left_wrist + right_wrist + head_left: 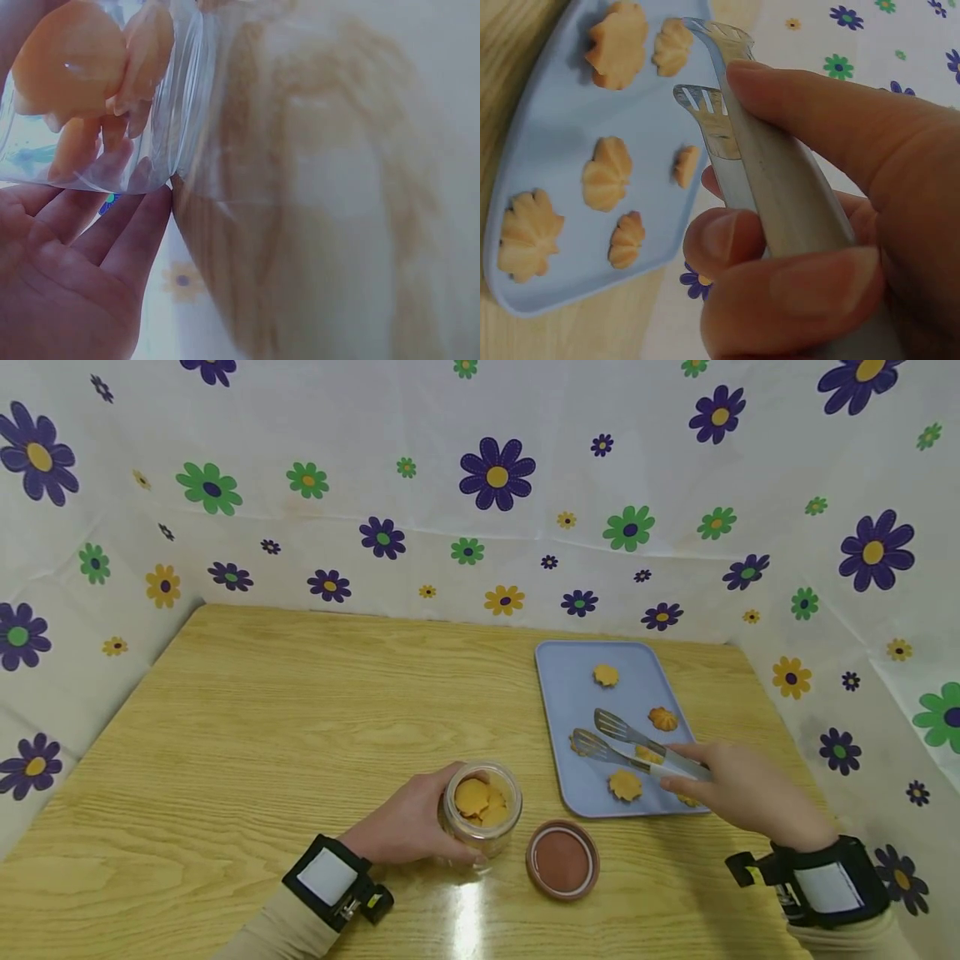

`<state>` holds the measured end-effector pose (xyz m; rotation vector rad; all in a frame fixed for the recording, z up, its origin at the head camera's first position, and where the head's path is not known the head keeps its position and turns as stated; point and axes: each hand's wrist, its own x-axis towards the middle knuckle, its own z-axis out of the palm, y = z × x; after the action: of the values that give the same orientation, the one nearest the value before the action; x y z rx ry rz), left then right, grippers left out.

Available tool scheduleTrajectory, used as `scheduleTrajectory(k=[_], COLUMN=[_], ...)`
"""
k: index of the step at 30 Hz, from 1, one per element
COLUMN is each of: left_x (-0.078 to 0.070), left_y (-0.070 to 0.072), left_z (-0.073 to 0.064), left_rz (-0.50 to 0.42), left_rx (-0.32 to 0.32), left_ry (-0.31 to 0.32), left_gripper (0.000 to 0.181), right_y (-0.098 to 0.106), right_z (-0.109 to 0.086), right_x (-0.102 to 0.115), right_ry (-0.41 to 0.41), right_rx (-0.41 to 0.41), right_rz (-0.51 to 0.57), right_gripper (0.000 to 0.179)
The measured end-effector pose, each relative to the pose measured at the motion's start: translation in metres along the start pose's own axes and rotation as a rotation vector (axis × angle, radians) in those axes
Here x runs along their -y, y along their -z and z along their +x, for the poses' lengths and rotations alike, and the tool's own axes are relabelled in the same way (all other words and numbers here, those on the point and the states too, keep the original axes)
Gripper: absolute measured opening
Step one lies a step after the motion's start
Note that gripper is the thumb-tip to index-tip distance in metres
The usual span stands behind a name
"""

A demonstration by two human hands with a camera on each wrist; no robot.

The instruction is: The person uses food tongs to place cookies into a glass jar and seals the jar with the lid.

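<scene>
My left hand (pixel 408 822) grips a clear jar (pixel 491 842), its mouth uncovered and several golden cookies (pixel 472 797) inside. In the left wrist view the fingers lie against the jar wall (pixel 187 97). My right hand (pixel 750 789) holds metal tongs (pixel 637 765) with slotted ends over a light blue tray (pixel 566 681). The tongs' two ends stand apart, and the right wrist view shows nothing between them. Several flower-shaped cookies (pixel 606 174) lie spread on the tray; in the head view the tongs and hand partly cover some.
A round brown lid (pixel 562 860) lies inside up on the wooden table (pixel 337 693), between jar and tray. Flower-printed white cloth (pixel 420 435) stands behind the table and along both sides. Each wrist wears a black band with a camera (pixel 373 902).
</scene>
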<state>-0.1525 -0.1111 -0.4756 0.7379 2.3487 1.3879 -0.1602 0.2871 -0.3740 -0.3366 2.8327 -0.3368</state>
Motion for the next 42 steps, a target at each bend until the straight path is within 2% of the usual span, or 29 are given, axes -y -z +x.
scheduleTrajectory(k=[8, 14, 22, 28, 33, 42], left_x=[-0.0028, -0.0040, -0.0039, -0.0027, -0.0026, -0.0031], left_y=[0.0000, 0.0002, 0.0001, -0.0002, 0.0000, 0.0003], left_z=[0.0010, 0.0022, 0.0015, 0.0008, 0.0007, 0.0003], left_rz=[-0.003, 0.006, -0.004, 0.003, 0.001, -0.003], left_rx=[0.000, -0.003, -0.001, 0.001, 0.003, 0.006], left_ry=[0.008, 0.009, 0.015, 0.015, 0.019, 0.025], left_gripper=[0.089, 0.087, 0.089, 0.091, 0.091, 0.092], right_y=[-0.0055, -0.0077, -0.0104, -0.0106, -0.0075, -0.0036], right_z=[0.0014, 0.0013, -0.0005, -0.0021, -0.0049, -0.0069], right_x=[0.0005, -0.0017, -0.0030, -0.0017, 0.0001, 0.0002], right_ry=[-0.036, -0.026, -0.008, -0.021, -0.011, -0.023], right_rx=[0.014, 0.020, 0.023, -0.002, -0.023, -0.030], right_rz=[0.007, 0.009, 0.030, 0.035, 0.065, 0.088], right_gripper=[0.082, 0.073, 0.074, 0.076, 0.070, 0.073])
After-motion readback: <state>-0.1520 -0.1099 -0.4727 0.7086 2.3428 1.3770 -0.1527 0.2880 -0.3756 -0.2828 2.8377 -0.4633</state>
